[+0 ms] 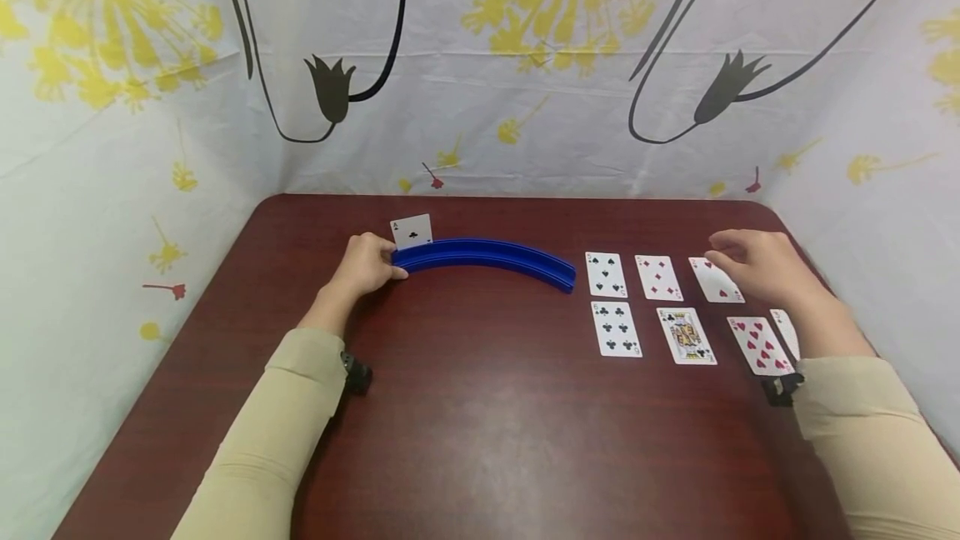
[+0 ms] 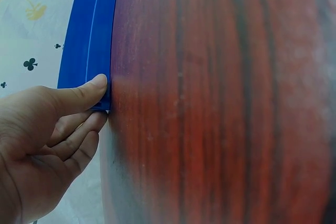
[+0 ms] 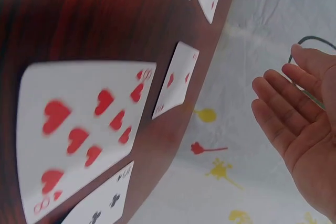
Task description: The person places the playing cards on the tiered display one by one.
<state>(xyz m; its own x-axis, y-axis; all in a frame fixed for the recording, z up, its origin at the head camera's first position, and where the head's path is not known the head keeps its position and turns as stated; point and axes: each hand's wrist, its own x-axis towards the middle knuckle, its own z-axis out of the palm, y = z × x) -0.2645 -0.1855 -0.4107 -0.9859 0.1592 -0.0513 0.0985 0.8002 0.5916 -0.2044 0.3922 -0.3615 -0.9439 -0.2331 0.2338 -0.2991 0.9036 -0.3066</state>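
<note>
My left hand (image 1: 365, 263) pinches the left end of a curved blue card holder (image 1: 487, 253), thumb on its front edge in the left wrist view. An ace of clubs (image 1: 412, 231) stands upright in the holder beside that hand. To the right, my right hand (image 1: 765, 267) hovers over the face-up cards with fingers loosely bent and nothing in them. Below it lie a heart card (image 1: 720, 283), partly covered in the head view, and an eight of hearts (image 3: 86, 129). A three of clubs (image 3: 105, 200) is mostly hidden by the right wrist in the head view.
Left of these cards lie a five of spades (image 1: 606, 275), a diamond card (image 1: 659, 277), a six of clubs (image 1: 617, 329) and a king (image 1: 686, 336), in two rows. The dark red wooden table (image 1: 487, 423) ends near a patterned cloth wall (image 1: 465, 107).
</note>
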